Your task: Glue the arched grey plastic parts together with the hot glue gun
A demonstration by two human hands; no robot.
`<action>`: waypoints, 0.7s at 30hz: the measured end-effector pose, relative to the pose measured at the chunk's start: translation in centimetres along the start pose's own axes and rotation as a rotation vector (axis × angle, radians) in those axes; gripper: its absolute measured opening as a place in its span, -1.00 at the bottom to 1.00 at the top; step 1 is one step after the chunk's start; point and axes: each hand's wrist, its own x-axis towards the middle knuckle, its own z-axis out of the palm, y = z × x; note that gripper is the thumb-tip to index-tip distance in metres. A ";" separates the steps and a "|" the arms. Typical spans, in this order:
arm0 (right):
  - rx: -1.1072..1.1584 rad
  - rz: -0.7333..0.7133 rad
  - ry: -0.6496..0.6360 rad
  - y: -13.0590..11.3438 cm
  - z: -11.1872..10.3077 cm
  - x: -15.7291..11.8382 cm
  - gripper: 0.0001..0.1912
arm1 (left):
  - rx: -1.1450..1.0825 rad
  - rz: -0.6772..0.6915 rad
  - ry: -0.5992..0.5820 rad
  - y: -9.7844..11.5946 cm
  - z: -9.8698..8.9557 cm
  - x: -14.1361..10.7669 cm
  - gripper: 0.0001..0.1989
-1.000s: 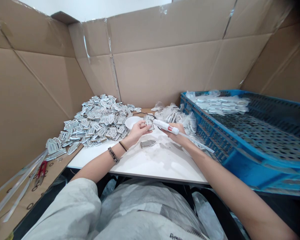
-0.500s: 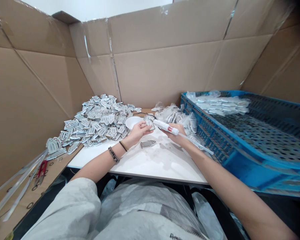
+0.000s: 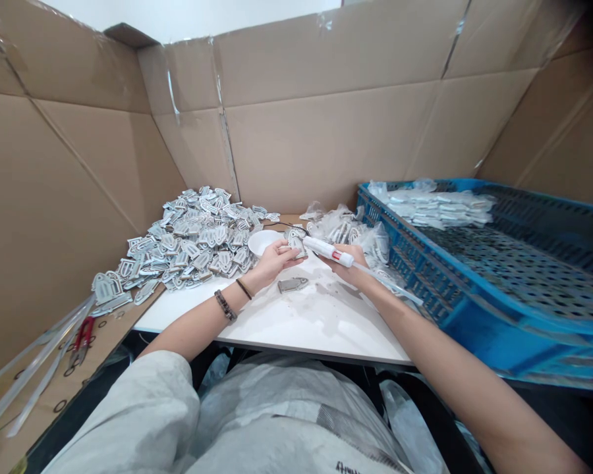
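Hardly anything has moved since the earlier frame: the left hand (image 3: 273,261) pinches a flat, arched, grey-and-white piece (image 3: 297,243) above the white tabletop (image 3: 296,317), and the right hand (image 3: 348,264) wraps around a white tubular tool (image 3: 324,249) pointing toward that piece.

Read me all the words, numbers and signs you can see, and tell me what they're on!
"finity": on the clothes, at the bottom edge; the start of the word is unclear, so that may not be all of it.
White tool: a red mark, too small to read.
Loose piece: I can't make out any letters.
Crate and cardboard: no words that I can read.
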 end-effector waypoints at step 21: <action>0.099 0.080 0.028 -0.5 -0.9 0.1 -0.63 | 0.659 0.128 -0.054 -0.3 -1.2 0.3 -0.75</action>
